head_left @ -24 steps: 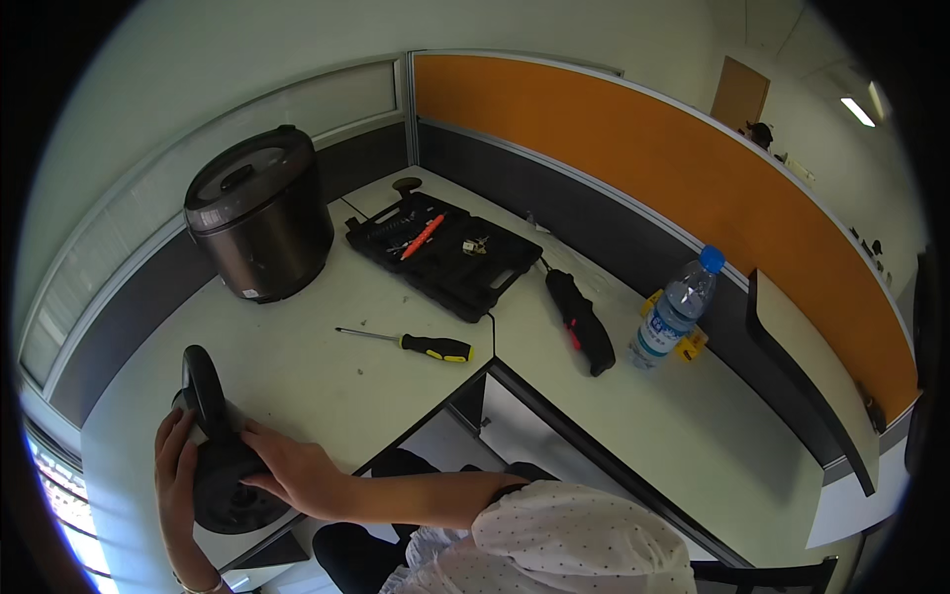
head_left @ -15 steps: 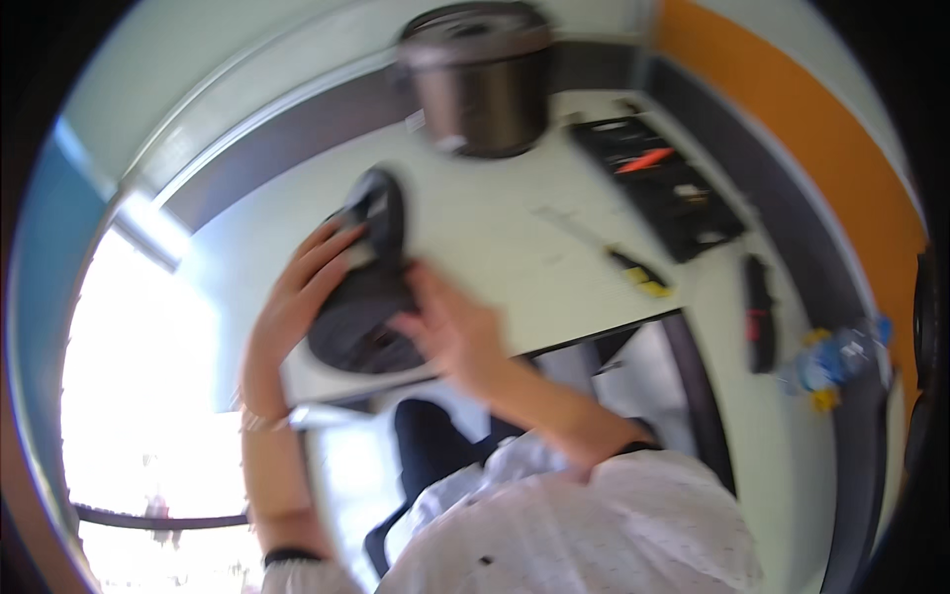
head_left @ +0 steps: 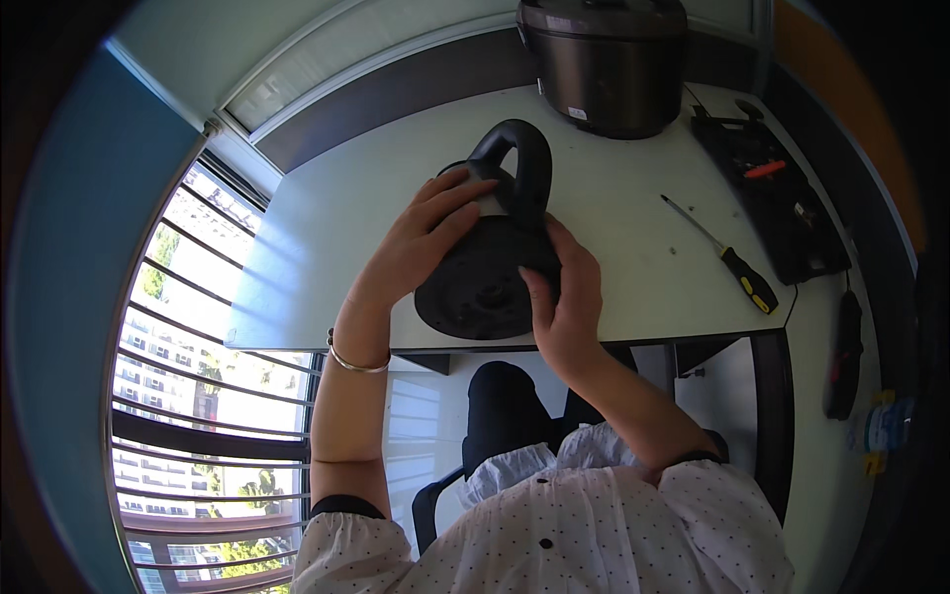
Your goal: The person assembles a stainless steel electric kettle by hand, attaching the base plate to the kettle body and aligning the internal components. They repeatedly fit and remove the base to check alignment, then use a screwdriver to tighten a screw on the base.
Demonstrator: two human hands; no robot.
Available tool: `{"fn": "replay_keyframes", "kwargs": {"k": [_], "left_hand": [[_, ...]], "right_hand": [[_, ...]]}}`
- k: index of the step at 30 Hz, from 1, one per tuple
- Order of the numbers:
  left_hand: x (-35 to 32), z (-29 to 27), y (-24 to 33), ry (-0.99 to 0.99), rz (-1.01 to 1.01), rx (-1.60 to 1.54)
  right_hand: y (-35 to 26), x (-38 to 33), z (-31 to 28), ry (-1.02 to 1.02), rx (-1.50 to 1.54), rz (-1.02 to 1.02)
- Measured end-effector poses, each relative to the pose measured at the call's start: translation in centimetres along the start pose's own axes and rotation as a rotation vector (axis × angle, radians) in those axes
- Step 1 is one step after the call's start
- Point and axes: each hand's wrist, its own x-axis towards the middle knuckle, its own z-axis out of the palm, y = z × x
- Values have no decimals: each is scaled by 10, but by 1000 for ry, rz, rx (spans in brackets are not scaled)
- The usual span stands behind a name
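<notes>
A black electric kettle (head_left: 473, 279) lies tipped on its side near the table's front edge. Its round underside, with a socket in the middle, faces me, and its looped handle (head_left: 534, 168) rises at the far side. My left hand (head_left: 426, 233) is wrapped over the kettle's left side, fingers pointing toward the handle. On the right side, my right hand (head_left: 572, 287) grips the rim of the base, with the thumb against the underside and the fingers behind it. The kettle's spout and lid cannot be made out.
A brown rice cooker (head_left: 606, 69) stands at the back. To the right are a yellow-and-black screwdriver (head_left: 734, 262), a few tiny bits, a black tool case (head_left: 767, 193), a dark red-and-black tool (head_left: 844, 356) and a plastic bottle (head_left: 886, 426). A window with slats (head_left: 213, 436) is at left.
My view has swung left, so the whole scene sits farther right, and the blur is gone. Both hands stay on the kettle, and its underside shows more clearly.
</notes>
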Motion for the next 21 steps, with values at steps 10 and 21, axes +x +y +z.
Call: {"fn": "replay_keyframes", "kwargs": {"k": [10, 21], "left_hand": [[-12, -11, -10, -69, 262, 210], [-26, 2, -13, 121, 275, 230]], "right_hand": [[8, 0, 15, 95, 104, 60], [21, 7, 9, 23, 342, 180]]}}
